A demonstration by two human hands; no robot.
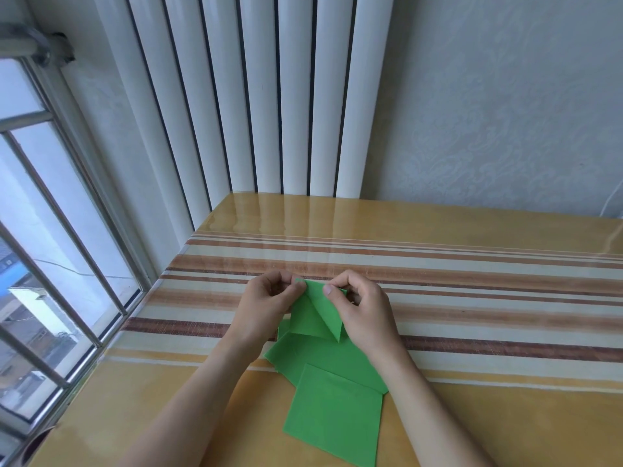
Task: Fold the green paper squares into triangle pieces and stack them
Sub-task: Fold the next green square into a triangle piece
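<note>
Green folded paper [315, 313] pinched by left hand [269, 298], right hand [357, 305]

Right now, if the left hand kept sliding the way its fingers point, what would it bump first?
Probably the right hand. The left hand points right across the folded paper both pinch, and their fingertips nearly meet already.

Striped table [472, 264] (glossy top) bears loose green paper squares [333, 416].
</note>
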